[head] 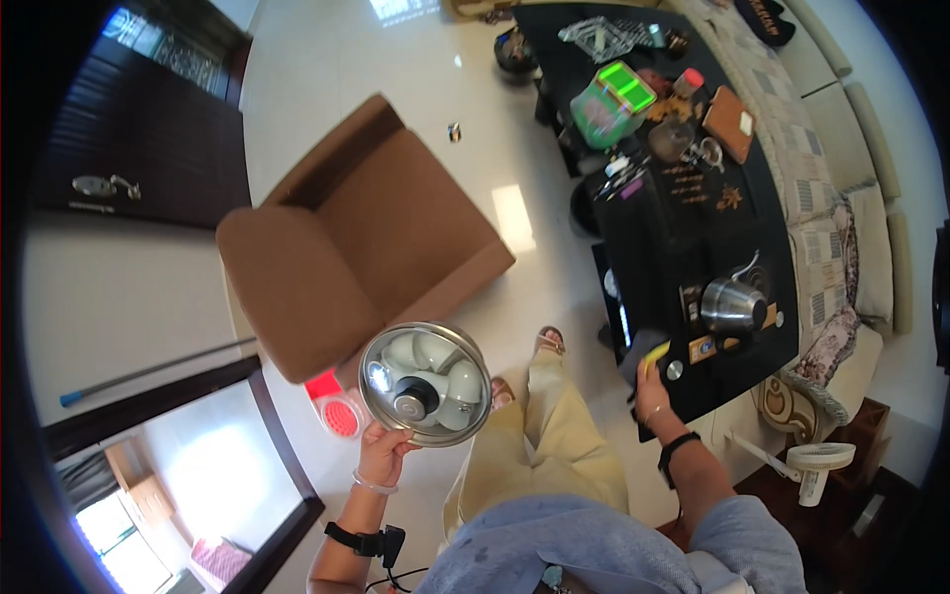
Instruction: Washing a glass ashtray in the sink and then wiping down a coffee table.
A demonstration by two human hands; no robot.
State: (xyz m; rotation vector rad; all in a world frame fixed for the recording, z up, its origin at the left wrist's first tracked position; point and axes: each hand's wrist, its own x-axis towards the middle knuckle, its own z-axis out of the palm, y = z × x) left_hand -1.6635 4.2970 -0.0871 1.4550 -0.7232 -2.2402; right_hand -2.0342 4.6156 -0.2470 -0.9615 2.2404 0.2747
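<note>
My left hand [387,453] grips the near rim of a round steel-rimmed container [475,349] with a clear lid. Several white cups [464,379] show through the lid, around its black and silver knob [414,399]. The container is held up beside my legs, in front of the brown armchair. At the near left end of the black table [653,252], my right hand [653,393] is closed around a dark grey cloth [640,353] with a yellow part [656,353]. The cloth is slightly blurred and lies against the table's edge.
A steel kettle [731,304] stands on the table. Farther along are a green plastic container [600,117], pens [623,178], a glass pot [671,139] and a brown notebook [730,122]. A brown armchair [401,215] is at left, a sofa [824,193] at right, a white fan [819,454] below it.
</note>
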